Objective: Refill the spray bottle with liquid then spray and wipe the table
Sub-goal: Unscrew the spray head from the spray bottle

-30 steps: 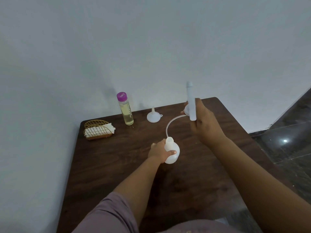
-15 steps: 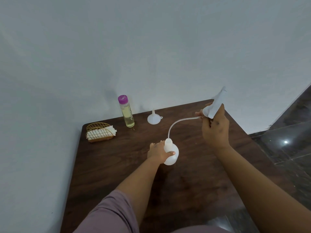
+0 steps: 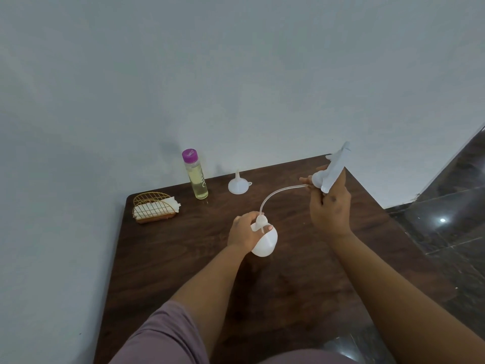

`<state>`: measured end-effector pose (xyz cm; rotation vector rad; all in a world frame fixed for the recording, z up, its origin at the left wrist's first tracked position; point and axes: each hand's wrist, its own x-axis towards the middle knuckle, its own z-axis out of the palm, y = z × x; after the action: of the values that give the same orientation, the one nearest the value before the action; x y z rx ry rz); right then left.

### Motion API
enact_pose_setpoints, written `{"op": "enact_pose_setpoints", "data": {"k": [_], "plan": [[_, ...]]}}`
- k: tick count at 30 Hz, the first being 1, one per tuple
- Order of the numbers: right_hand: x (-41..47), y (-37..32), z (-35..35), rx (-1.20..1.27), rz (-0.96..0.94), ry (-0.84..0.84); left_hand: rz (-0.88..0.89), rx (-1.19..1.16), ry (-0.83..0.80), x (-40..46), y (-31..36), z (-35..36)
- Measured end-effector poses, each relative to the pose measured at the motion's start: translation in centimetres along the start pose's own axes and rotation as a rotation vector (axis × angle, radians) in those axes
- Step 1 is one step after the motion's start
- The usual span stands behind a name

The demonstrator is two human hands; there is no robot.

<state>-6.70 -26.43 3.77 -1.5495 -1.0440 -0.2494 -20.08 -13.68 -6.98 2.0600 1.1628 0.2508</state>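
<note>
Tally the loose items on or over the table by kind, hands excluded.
Bottles: 2, spray bottle body, purple-capped bottle of yellow liquid
Spray heads with tube: 1
Funnels: 1
Wire holders with napkins: 1
Total: 5

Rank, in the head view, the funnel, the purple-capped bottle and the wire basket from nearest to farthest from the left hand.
Measured from the left hand, which grips the white spray bottle:
1. Funnel, behind the hand, slightly to its right of centre.
2. Purple-capped bottle, further back and to the left, by the wall.
3. Wire basket, far left, near the table's corner.
</note>
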Motion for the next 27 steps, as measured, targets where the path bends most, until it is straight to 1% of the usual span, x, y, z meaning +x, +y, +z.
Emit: {"op": "enact_pose_setpoints", "data": {"k": [5,9,14,16,20,23,25,26,27], "plan": [[0.2,0.1,0.0,0.022,0.058,0.021,0.034,-0.080,0.050,-0.3,-0.2,-0.2],[0.3,0.0,0.1,0.014,0.101,0.053,0.097,-0.124,0.102,-0.4,0.1,-0.3],[0.4,0.3,-0.3,0.000,0.243,0.110,0.157,-0.275,0.155,-0.7,0.9,-1.3],[0.0,0.9,-0.7,0.004,0.362,0.138,0.167,-0.364,0.172,-1.0,1.5,-1.9],[-1.5,3.1,-1.4,-0.016,0.769,0.217,0.205,-0.401,0.230,-1.1,3.2,-2.8],[-3.1,4.6,-2.3,0.189,1.073,0.278,0.213,-0.443,0.229,-0.7,4.7,-2.7],[-4.7,5.5,-3.2,0.246,1.211,0.270,0.212,-0.465,0.183,-0.2,5.8,-2.2],[-5.7,5.9,-3.5,0.216,1.257,0.243,0.217,-0.460,0.152,0.0,6.4,-1.9],[-6.8,6.6,-3.7,0.106,1.278,0.195,0.231,-0.439,0.129,0.4,6.8,-1.4]]}}
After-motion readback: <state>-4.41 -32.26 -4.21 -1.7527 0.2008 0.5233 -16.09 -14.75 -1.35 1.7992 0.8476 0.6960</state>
